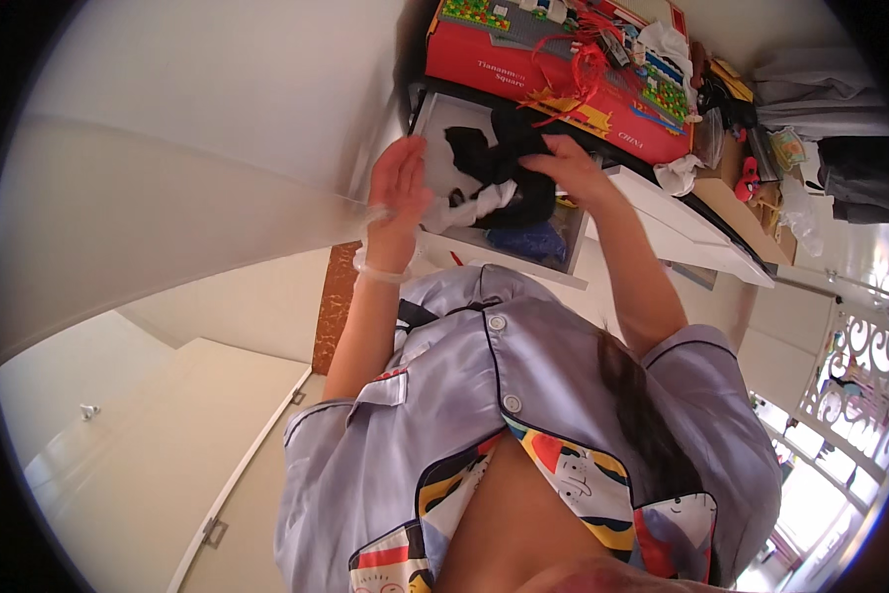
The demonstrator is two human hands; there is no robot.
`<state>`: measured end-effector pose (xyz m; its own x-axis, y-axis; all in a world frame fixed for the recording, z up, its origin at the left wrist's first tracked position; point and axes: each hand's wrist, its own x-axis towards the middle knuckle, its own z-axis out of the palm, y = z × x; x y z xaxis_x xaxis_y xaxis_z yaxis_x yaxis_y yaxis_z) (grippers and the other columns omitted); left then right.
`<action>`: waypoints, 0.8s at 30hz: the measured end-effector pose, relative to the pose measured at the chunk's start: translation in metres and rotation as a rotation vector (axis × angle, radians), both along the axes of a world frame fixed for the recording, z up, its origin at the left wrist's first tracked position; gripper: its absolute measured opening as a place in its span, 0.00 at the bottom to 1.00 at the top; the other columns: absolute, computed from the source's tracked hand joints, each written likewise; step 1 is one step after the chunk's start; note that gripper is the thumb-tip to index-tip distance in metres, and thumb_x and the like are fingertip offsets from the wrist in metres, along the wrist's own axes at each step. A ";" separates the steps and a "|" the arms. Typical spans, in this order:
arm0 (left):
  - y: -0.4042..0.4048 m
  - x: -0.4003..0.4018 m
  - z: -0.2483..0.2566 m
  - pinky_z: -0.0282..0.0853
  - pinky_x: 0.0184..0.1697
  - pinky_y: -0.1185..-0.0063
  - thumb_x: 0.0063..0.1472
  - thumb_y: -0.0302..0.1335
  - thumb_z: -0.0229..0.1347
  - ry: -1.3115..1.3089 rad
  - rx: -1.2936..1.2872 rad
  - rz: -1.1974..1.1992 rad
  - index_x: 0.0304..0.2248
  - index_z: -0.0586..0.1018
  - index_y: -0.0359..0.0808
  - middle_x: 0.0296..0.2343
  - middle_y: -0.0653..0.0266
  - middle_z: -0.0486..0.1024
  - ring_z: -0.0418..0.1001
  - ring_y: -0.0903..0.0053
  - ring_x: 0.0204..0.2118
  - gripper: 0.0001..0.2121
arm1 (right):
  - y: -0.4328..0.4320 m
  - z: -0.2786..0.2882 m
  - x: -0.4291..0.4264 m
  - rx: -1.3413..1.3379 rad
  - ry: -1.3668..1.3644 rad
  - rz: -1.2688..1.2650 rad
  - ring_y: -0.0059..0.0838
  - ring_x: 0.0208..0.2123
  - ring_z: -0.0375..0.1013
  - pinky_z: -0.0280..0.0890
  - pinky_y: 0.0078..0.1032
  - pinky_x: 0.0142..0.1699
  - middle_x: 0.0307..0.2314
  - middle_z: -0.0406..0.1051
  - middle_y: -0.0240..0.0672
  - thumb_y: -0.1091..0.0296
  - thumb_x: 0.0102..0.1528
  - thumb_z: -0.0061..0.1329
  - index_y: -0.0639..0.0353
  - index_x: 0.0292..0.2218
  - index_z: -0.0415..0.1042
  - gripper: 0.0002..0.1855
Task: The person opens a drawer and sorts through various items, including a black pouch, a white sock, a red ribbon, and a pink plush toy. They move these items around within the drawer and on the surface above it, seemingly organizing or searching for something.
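An open drawer [435,122] lies before me, pulled out of a cabinet with a dark top. My right hand [566,167] pinches a black cloth garment [500,157] over the drawer, thumb and fingers at its right side. Under and beside it lie more black cloth, a white-and-grey cloth item [474,207] and a blue crinkled bag [529,241]. My left hand [398,178], with a pale bangle at the wrist, is held at the drawer's left side. Its fingers are extended and it holds nothing.
On the cabinet top sits a red box [481,63] bearing writing, with toy building-brick plates [663,93] and red ribbon strands [589,63] on it. A cardboard box [741,211] stands to the right. An open white panel [681,219] juts out below. A wall rises at left.
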<state>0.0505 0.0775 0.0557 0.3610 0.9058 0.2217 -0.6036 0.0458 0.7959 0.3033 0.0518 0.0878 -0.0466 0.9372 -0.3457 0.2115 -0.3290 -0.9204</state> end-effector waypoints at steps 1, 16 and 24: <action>0.004 0.004 0.004 0.42 0.62 0.72 0.51 0.25 0.54 0.147 0.091 0.040 0.56 0.57 0.35 0.55 0.57 0.56 0.50 0.68 0.60 0.32 | 0.003 0.015 0.002 -0.044 0.152 0.009 0.22 0.34 0.71 0.64 0.22 0.41 0.32 0.73 0.31 0.71 0.49 0.50 0.65 0.40 0.71 0.15; 0.008 0.019 0.010 0.65 0.50 0.76 0.62 0.25 0.48 -0.084 -0.604 -0.122 0.51 0.65 0.35 0.44 0.62 0.70 0.69 0.74 0.46 0.18 | 0.035 0.017 -0.040 0.411 -0.111 0.221 0.23 0.42 0.67 0.61 0.21 0.48 0.41 0.69 0.35 0.69 0.55 0.45 0.62 0.51 0.62 0.22; 0.008 0.037 0.004 0.64 0.51 0.74 0.58 0.30 0.54 0.074 -0.535 0.056 0.53 0.61 0.38 0.45 0.63 0.68 0.67 0.73 0.47 0.24 | 0.021 0.024 -0.080 -0.068 -0.132 -0.025 0.26 0.36 0.70 0.64 0.24 0.44 0.36 0.71 0.40 0.60 0.56 0.48 0.66 0.47 0.66 0.22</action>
